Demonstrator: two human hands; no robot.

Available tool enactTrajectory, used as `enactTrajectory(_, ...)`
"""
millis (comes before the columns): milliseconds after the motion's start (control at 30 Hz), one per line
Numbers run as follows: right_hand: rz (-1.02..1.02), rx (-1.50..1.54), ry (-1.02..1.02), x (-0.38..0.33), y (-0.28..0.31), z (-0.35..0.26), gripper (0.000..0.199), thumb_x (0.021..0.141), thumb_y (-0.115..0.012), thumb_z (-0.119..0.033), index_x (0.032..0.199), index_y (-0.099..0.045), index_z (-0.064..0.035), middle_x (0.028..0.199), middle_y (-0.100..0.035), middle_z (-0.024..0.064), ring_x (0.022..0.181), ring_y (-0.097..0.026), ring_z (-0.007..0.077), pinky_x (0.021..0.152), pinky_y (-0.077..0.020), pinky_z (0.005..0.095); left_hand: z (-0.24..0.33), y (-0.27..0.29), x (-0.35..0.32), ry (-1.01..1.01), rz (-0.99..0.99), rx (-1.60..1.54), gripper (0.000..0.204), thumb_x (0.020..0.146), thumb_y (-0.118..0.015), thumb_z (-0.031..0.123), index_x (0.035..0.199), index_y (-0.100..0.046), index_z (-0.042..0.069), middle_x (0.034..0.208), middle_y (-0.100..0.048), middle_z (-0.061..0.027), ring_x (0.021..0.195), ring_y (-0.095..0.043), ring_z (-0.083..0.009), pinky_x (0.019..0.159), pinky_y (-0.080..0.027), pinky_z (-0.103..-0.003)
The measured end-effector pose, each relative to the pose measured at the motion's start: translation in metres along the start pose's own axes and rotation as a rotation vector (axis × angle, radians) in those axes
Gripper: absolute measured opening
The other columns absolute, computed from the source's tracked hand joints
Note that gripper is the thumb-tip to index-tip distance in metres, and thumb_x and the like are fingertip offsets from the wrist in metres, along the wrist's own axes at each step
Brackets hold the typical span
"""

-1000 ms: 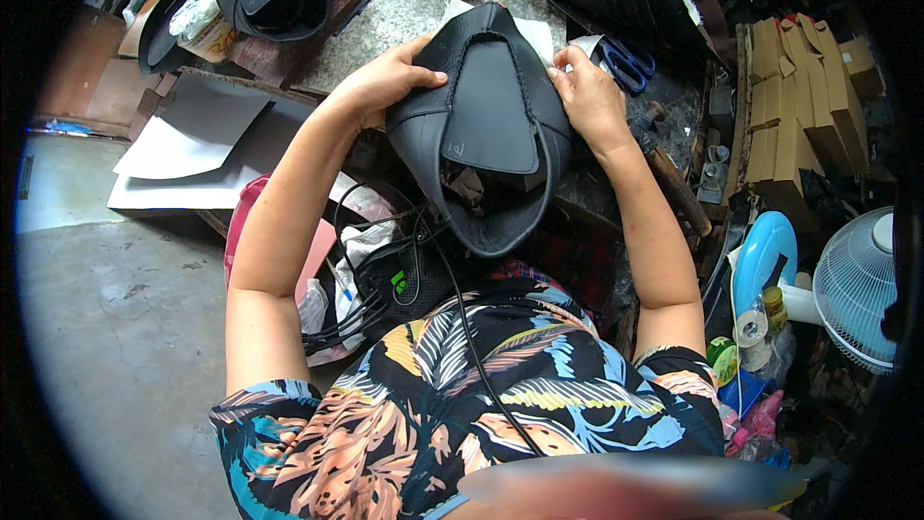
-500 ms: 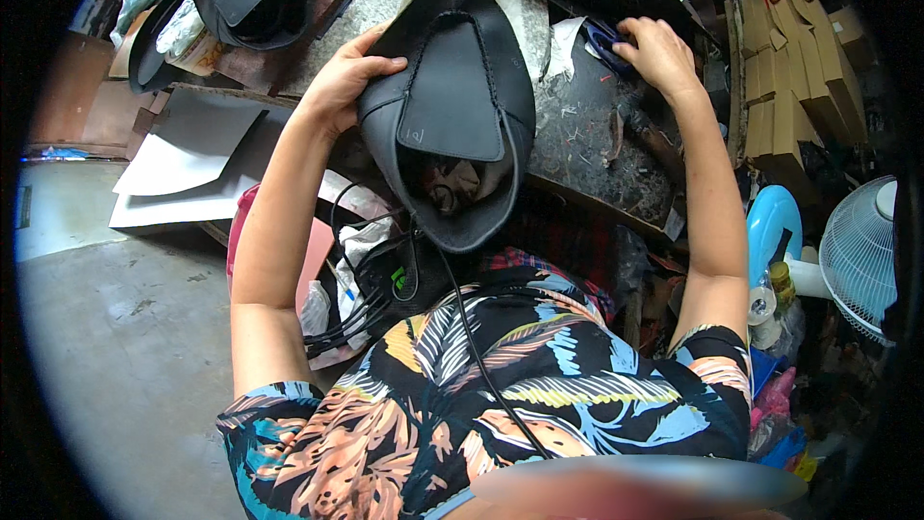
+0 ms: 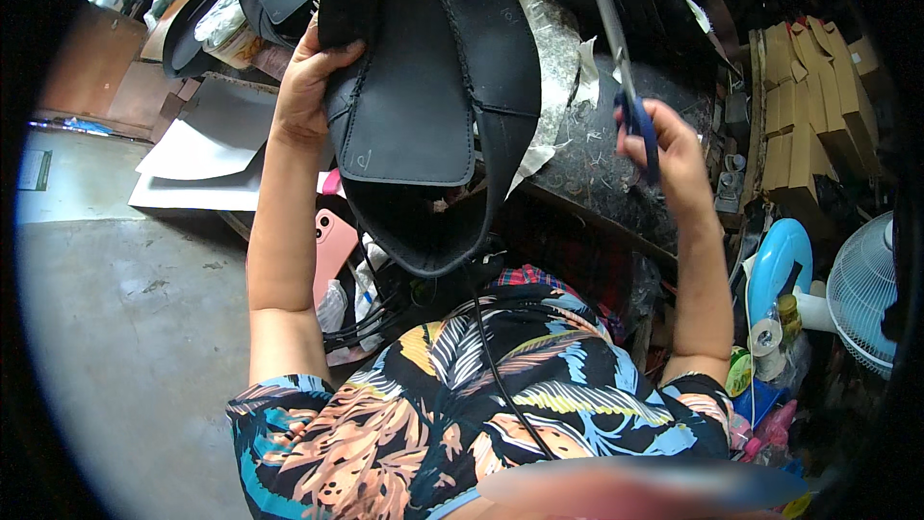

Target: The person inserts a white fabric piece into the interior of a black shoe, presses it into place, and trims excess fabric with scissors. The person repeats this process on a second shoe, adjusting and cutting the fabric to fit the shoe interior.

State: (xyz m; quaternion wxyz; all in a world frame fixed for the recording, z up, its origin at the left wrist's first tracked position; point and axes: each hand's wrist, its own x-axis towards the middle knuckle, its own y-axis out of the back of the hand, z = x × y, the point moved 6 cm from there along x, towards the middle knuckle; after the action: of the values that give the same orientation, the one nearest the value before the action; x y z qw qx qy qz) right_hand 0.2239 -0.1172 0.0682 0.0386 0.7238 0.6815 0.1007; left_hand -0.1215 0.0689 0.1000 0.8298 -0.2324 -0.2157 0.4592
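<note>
Head view: your left hand (image 3: 310, 87) grips the black upper (image 3: 414, 125); your right hand (image 3: 674, 149) grips scissors (image 3: 628, 85).
Upper held up before you, centre, over the near edge of the tabletop (image 3: 589, 169), opening toward your body; left thumb lies on its left edge. Pale ragged lining (image 3: 526, 169) shows along its right side. Right hand closed round the scissors' blue handles, blades pointing away from you, blurred, clear of the upper; whether they are parted, cannot tell. Phone (image 3: 335, 252) lies near your left forearm.
</note>
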Motion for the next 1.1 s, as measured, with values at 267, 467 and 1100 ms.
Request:
enactTrajectory(267, -0.157, -0.035, -0.040, -0.050, -0.067, -0.009, 0.065, 0.084, -0.069, -0.062, 0.107, -0.058, -0.0026, 0.085, -0.059, 0.0024, 0.072, -0.057, 0.0103, 0.067, -0.0451, 0.0253, -0.002, -0.007, -0.005, -0.037, 0.000, -0.102, 0.044, 0.080, -0.060, -0.014, 0.119, -0.067, 0.006, 0.110, -0.071, -0.0149, 0.092, -0.073, -0.0279, 0.079, -0.065, -0.043)
enactTrajectory(467, 0.009, -0.134, 0.023, -0.045, -0.068, -0.008, 0.034, 0.080, -0.081, -0.026, 0.094, -0.059, -0.0031, 0.070, -0.061, 0.0036, 0.060, -0.060, 0.0140, 0.057, -0.0451, 0.0288, -0.015, -0.012, -0.007, -0.012, -0.048, -0.102, 0.041, 0.081, -0.062, -0.011, 0.117, -0.067, 0.007, 0.110, -0.071, -0.0133, 0.093, -0.073, -0.0264, 0.082, -0.064, -0.041)
enactTrajectory(1100, 0.045, -0.049, -0.013, -0.044, -0.074, 0.008, 0.034, 0.079, -0.081, -0.026, 0.092, -0.059, -0.0036, 0.069, -0.061, 0.0059, 0.059, -0.061, 0.0119, 0.056, -0.0465, 0.0283, -0.032, -0.023, -0.008, 0.089, -0.092, -0.018, 0.047, 0.074, -0.067, -0.010, 0.118, -0.068, 0.006, 0.109, -0.072, -0.0096, 0.093, -0.071, -0.0213, 0.089, -0.058, -0.038)
